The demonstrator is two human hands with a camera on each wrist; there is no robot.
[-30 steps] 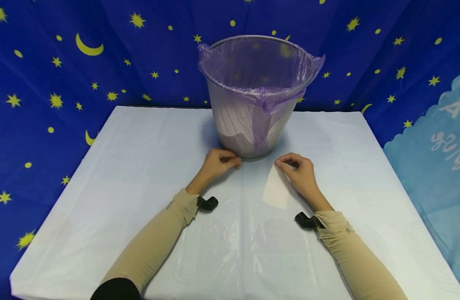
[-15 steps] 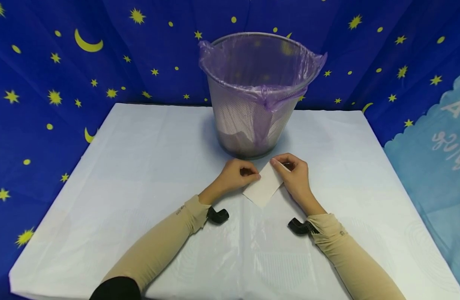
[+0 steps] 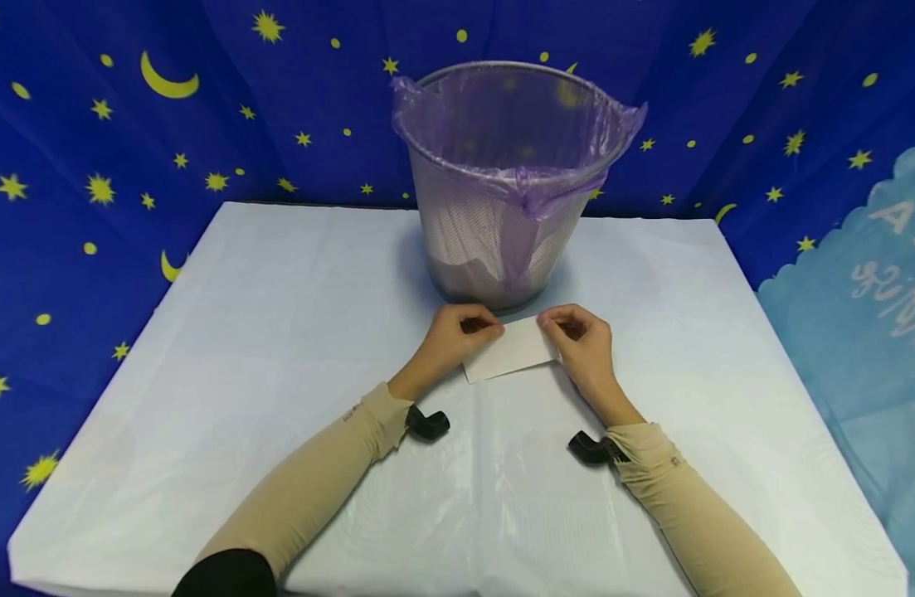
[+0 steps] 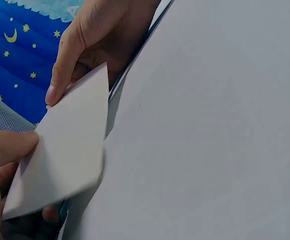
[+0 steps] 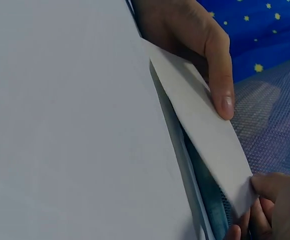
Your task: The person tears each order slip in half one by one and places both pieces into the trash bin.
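Observation:
A small white sheet of paper [image 3: 511, 348] is held in front of the bin, its lower edge slanting slightly up to the right. Its upper left edge is pinched by my left hand [image 3: 459, 338], thumb on the near face, as the left wrist view shows with the paper [image 4: 67, 145] beside the thumb. My right hand [image 3: 582, 347] pinches the upper right corner. In the right wrist view the right thumb and fingers [image 5: 285, 205] grip one end of the paper [image 5: 200, 115]. Fingers behind the sheet are partly hidden.
Just beyond the hands stands a silver mesh waste bin [image 3: 494, 240], lined with a purple plastic bag [image 3: 535, 195] folded over its rim. A white cover [image 3: 315, 290] lies over the table. Blue star-patterned cloth [image 3: 278, 99] hangs behind and at the sides.
My left hand has moved right from the bin's base and taken hold of the paper. The sheet, which hung from the right hand alone, has swung left and is now stretched between both hands.

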